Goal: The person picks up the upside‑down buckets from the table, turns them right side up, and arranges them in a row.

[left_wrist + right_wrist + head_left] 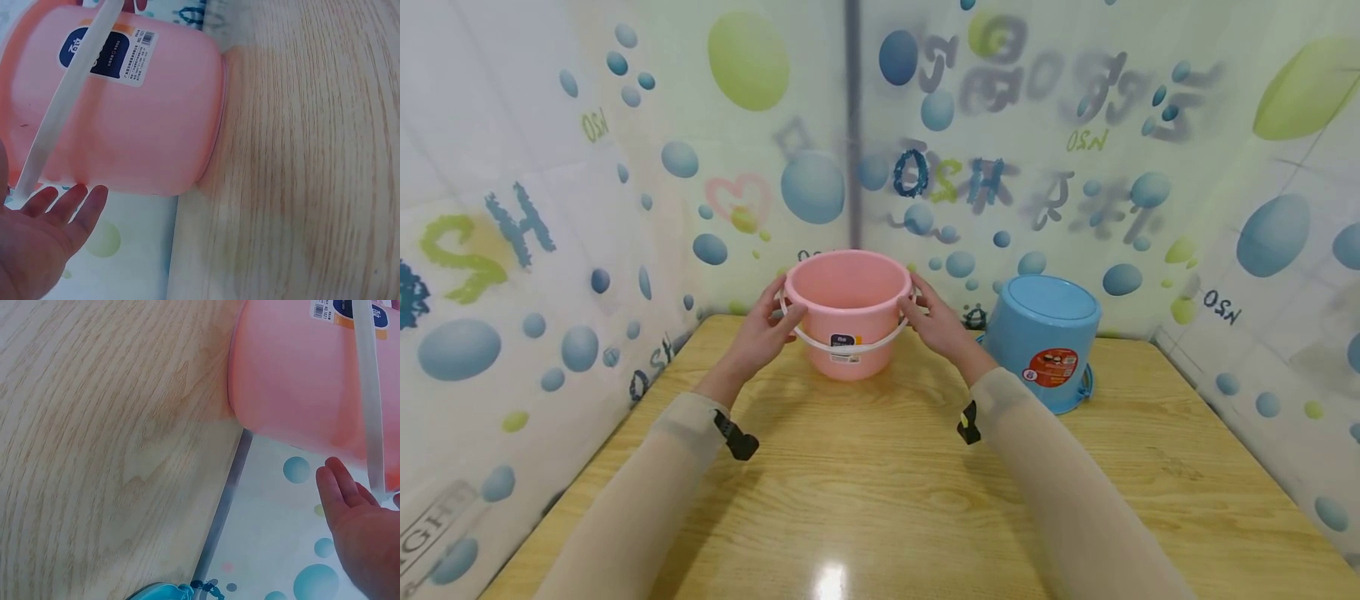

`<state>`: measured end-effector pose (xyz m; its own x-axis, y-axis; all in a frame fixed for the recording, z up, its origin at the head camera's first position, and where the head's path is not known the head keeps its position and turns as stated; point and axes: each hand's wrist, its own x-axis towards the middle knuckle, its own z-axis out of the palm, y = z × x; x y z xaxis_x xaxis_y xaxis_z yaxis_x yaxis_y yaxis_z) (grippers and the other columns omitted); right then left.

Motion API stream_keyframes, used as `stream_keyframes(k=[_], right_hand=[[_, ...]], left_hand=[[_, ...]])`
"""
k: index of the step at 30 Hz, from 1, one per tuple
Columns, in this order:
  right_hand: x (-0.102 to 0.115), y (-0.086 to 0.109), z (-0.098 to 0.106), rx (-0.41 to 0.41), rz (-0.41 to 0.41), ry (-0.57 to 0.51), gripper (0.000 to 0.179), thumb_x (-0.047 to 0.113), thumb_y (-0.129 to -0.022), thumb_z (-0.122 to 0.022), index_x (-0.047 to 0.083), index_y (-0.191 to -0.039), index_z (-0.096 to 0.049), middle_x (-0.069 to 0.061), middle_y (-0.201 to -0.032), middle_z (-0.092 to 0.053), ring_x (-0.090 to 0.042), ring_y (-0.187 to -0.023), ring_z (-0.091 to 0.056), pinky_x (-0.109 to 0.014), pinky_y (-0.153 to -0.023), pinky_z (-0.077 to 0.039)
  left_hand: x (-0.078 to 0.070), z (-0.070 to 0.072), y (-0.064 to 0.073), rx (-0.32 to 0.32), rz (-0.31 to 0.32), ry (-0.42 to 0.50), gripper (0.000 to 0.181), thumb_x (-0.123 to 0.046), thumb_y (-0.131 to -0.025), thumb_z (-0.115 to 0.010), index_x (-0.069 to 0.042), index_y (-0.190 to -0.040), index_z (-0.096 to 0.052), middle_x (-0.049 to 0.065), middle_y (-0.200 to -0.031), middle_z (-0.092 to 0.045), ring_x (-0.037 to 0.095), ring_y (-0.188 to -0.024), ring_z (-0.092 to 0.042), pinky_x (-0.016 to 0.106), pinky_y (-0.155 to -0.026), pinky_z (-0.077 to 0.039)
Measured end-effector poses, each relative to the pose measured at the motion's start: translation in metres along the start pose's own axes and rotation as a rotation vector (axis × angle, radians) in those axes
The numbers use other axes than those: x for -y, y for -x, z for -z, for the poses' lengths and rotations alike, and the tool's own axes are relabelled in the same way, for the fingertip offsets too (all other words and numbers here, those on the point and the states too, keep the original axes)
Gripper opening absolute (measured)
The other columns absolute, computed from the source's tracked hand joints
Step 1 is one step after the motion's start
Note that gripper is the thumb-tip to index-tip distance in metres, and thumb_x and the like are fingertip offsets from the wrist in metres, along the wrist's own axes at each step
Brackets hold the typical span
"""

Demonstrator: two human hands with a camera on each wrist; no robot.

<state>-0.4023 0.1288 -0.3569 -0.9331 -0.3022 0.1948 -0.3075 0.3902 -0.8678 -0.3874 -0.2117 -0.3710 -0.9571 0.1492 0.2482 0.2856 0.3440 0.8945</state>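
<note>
A pink bucket (850, 367) stands upright on the wooden table (865, 467), its mouth upward and its white handle (880, 342) hanging across the front. At the bucket's left side, my left hand (762, 333) holds the rim area, thumb toward the front and other fingers farther back. My right hand (938, 321) holds the opposite side in much the same way. Both wrist views show several fairly straight fingers beside the wall below the rim; the thumbs' contact is mostly hidden there. A label (119, 56) is stuck on the bucket's front.
To the right, a blue bucket (1037, 333) stands upside down with a red label (1051, 367); part of it also shows in the right wrist view. A curtain (745, 133) patterned with blue and green bubbles hangs behind the table and along its sides.
</note>
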Motion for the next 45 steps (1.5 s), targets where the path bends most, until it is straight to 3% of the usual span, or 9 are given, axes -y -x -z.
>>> stream_keyframes(k=[8, 14, 16, 20, 23, 29, 35, 38, 45], right_hand=[[0.011, 0.018, 0.008, -0.021, -0.018, 0.004, 0.084, 0.055, -0.114, -0.054, 0.029, -0.179, -0.008, -0.02, -0.181, -0.026, -0.047, -0.16, -0.041, -0.065, -0.123, -0.045], [0.02, 0.041, 0.017, 0.002, 0.02, 0.004, 0.084, 0.053, -0.114, -0.055, 0.028, -0.179, -0.009, -0.016, -0.182, -0.025, -0.044, -0.161, -0.042, -0.066, -0.125, -0.043], [0.021, 0.05, 0.02, 0.015, 0.047, 0.012, 0.082, 0.05, -0.115, -0.055, 0.027, -0.179, -0.009, -0.016, -0.182, -0.026, -0.043, -0.16, -0.043, -0.066, -0.125, -0.043], [0.02, 0.07, 0.025, 0.045, 0.094, 0.022, 0.079, 0.043, -0.116, -0.055, 0.026, -0.179, -0.011, -0.016, -0.181, -0.028, -0.042, -0.159, -0.045, -0.065, -0.126, -0.043], [0.02, 0.086, 0.029, 0.071, 0.118, 0.04, 0.077, 0.037, -0.117, -0.056, 0.023, -0.179, -0.012, -0.018, -0.179, -0.031, -0.042, -0.158, -0.048, -0.064, -0.124, -0.045], [0.019, 0.121, 0.038, 0.115, 0.162, 0.049, 0.075, 0.026, -0.117, -0.056, 0.018, -0.178, -0.014, -0.021, -0.176, -0.035, -0.045, -0.155, -0.05, -0.063, -0.12, -0.049], [0.008, 0.156, 0.053, 0.13, 0.206, 0.114, 0.073, 0.022, -0.117, -0.057, 0.013, -0.177, -0.017, -0.024, -0.174, -0.038, -0.048, -0.152, -0.052, -0.066, -0.118, -0.05], [0.0, 0.172, 0.062, 0.125, 0.233, 0.148, 0.071, 0.019, -0.117, -0.057, 0.01, -0.177, -0.019, -0.026, -0.172, -0.04, -0.049, -0.149, -0.055, -0.065, -0.116, -0.051], [-0.016, 0.205, 0.082, 0.125, 0.207, 0.179, 0.071, 0.016, -0.116, -0.058, 0.014, -0.176, -0.021, -0.024, -0.172, -0.041, -0.051, -0.148, -0.055, -0.028, -0.11, -0.055]], left_hand=[[-0.007, 0.008, 0.012, -0.058, -0.011, -0.011, 0.093, -0.053, -0.111, -0.06, -0.028, -0.179, -0.002, 0.019, -0.182, -0.019, 0.045, -0.164, -0.033, 0.066, -0.127, -0.04], [-0.019, 0.018, 0.029, -0.125, -0.083, -0.038, 0.088, -0.046, -0.112, -0.061, -0.023, -0.179, -0.009, 0.019, -0.179, -0.026, 0.044, -0.163, -0.034, 0.067, -0.125, -0.042], [-0.025, 0.019, 0.034, -0.137, -0.119, -0.038, 0.084, -0.043, -0.113, -0.062, -0.023, -0.178, -0.013, 0.018, -0.177, -0.031, 0.042, -0.16, -0.039, 0.062, -0.123, -0.047], [-0.038, 0.014, 0.045, -0.126, -0.196, -0.064, 0.077, -0.037, -0.113, -0.063, -0.021, -0.177, -0.023, 0.016, -0.172, -0.042, 0.039, -0.154, -0.05, 0.035, -0.113, -0.058], [-0.051, 0.006, 0.055, -0.077, -0.256, -0.081, 0.071, -0.031, -0.114, -0.063, -0.021, -0.175, -0.028, 0.015, -0.169, -0.047, 0.038, -0.152, -0.054, 0.03, -0.111, -0.058], [-0.073, -0.02, 0.071, 0.085, -0.36, -0.018, 0.067, -0.02, -0.114, -0.062, -0.024, -0.174, -0.032, 0.011, -0.168, -0.048, 0.035, -0.153, -0.054, 0.059, -0.119, -0.051], [-0.086, -0.052, 0.08, 0.258, -0.416, 0.044, 0.069, -0.018, -0.113, -0.064, -0.022, -0.174, -0.032, 0.016, -0.17, -0.046, 0.039, -0.154, -0.051, 0.049, -0.116, -0.055], [-0.089, -0.069, 0.081, 0.323, -0.423, 0.06, 0.07, -0.02, -0.112, -0.067, -0.015, -0.173, -0.033, 0.02, -0.166, -0.049, 0.044, -0.151, -0.053, 0.052, -0.115, -0.056], [-0.09, -0.111, 0.082, 0.47, -0.435, 0.049, 0.075, -0.027, -0.11, -0.07, -0.016, -0.174, -0.032, 0.015, -0.17, -0.047, 0.04, -0.153, -0.052, 0.057, -0.115, -0.055]])
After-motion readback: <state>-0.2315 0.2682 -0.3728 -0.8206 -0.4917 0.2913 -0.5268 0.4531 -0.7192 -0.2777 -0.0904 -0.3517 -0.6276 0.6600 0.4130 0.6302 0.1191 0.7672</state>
